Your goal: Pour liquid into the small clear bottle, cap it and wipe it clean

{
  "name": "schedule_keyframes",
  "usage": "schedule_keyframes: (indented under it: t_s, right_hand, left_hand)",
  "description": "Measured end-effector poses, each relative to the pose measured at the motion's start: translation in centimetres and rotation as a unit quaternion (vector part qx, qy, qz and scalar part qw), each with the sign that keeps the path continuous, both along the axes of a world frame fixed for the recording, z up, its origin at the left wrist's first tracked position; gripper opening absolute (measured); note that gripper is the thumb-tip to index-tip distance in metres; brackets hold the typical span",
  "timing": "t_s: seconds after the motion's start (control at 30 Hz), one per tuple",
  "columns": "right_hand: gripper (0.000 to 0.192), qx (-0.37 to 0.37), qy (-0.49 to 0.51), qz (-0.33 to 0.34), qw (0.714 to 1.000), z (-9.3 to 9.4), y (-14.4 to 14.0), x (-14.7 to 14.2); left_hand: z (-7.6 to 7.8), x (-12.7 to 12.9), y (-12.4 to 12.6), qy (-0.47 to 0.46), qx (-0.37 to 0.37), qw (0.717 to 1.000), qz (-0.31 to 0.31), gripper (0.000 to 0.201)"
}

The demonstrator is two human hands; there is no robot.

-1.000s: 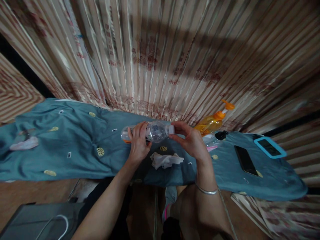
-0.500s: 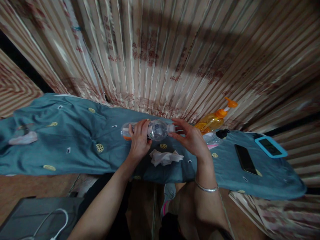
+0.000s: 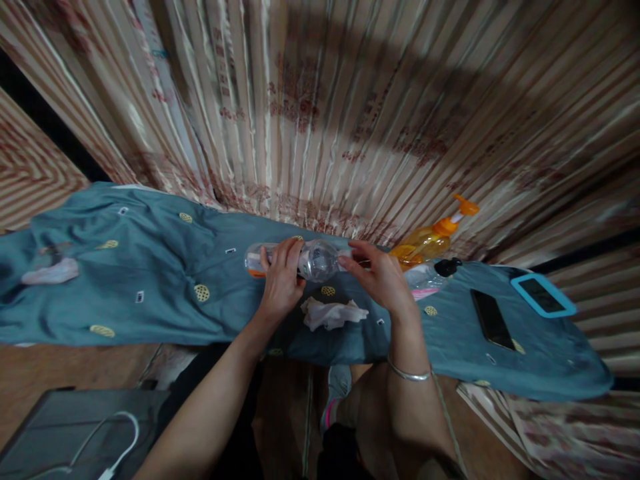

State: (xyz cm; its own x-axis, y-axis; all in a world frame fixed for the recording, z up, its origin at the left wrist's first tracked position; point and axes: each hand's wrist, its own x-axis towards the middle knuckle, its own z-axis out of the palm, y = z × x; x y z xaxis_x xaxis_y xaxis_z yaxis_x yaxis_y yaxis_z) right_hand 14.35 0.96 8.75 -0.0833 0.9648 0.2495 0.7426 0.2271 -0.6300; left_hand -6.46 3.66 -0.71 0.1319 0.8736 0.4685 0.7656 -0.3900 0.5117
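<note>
A clear plastic bottle [image 3: 321,261] lies on its side above the teal cloth, its neck pointing right. My left hand [image 3: 283,272] is wrapped around the labelled body, which it partly hides. At the neck end, my right hand [image 3: 383,280] has its thumb and fingertips closed around the bottle cap [image 3: 343,261], mostly covering it. A crumpled white tissue [image 3: 334,313] rests on the cloth just below the bottle. Behind my right hand are an orange pump bottle [image 3: 424,243] and a clear bottle with a black top [image 3: 431,275].
Teal patterned cloth [image 3: 165,293] covers the narrow table. On the right lie a black phone [image 3: 492,319] and a blue-framed device [image 3: 543,295]. A pale crumpled item [image 3: 53,271] is far left. A pleated curtain [image 3: 330,120] hangs close behind the table.
My right hand's fingers have closed in over the cap and turned slightly, hiding more of it. My left hand keeps its hold on the bottle; the view has shifted slightly.
</note>
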Motion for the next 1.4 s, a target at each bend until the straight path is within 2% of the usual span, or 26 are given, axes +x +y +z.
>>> schedule_keyframes:
  t_s: [0.07,0.2,0.3,0.6,0.8,0.87,0.93,1.0,1.07,1.13,1.23,1.33,1.4]
  right_hand:
    - [0.048,-0.007,0.016,0.017,1.0,-0.1,0.0,0.0]
    - [0.035,-0.012,-0.027,0.006,1.0,-0.3,0.2,-0.2]
    - [0.036,-0.022,-0.029,0.004,0.999,-0.5,0.5,-0.3]
    - [0.046,-0.052,0.066,0.013,0.996,-2.2,1.8,-0.3]
    - [0.056,-0.073,0.147,0.017,0.986,-3.2,1.2,0.1]
    - [0.055,-0.099,0.121,0.029,0.987,-4.0,0.5,0.1]
    - [0.05,-0.142,0.053,0.061,0.987,-5.0,-0.6,-0.1]
    - [0.057,-0.182,-0.025,0.095,0.978,-6.3,-1.7,-0.6]
    - [0.059,-0.195,-0.077,0.115,0.971,-7.5,-2.7,-1.2]
    - [0.049,-0.187,-0.096,0.12,0.97,-8.5,-3.1,-1.3]
    - [0.045,-0.153,-0.043,0.077,0.984,-9.3,-2.6,-0.4]
    - [0.039,-0.077,0.082,-0.045,0.993,-9.2,-1.4,1.2]
    - [0.045,-0.009,0.18,-0.127,0.975,-8.6,-0.6,1.8]
  left_hand:
    - [0.0,0.0,0.0,-0.005,-0.004,1.0,0.004,0.079]
    - [-0.1,0.0,0.0,-0.006,-0.003,1.0,0.001,0.08]
    - [-0.2,-0.1,0.1,-0.007,-0.005,1.0,0.005,0.08]
    - [-0.2,-0.1,0.2,-0.01,0.001,1.0,0.023,0.079]
    - [-0.1,-0.1,0.5,-0.033,0.009,0.999,0.023,0.08]
    - [0.0,-0.1,0.6,-0.041,0.01,0.999,0.022,0.081]
    - [0.1,-0.2,0.6,-0.046,0.009,0.999,0.025,0.08]
    - [0.2,-0.2,0.6,-0.049,0.005,0.998,0.032,0.079]
    - [0.4,-0.3,0.5,-0.051,0.002,0.998,0.039,0.078]
    - [0.6,-0.3,0.3,-0.051,0.002,0.998,0.044,0.078]
    - [0.6,0.2,-0.1,-0.047,0.004,0.998,0.038,0.079]
    - [0.3,1.4,-0.7,-0.034,0.011,0.999,0.01,0.08]
    - [0.1,2.2,-1.3,-0.019,0.019,1.0,-0.016,0.079]
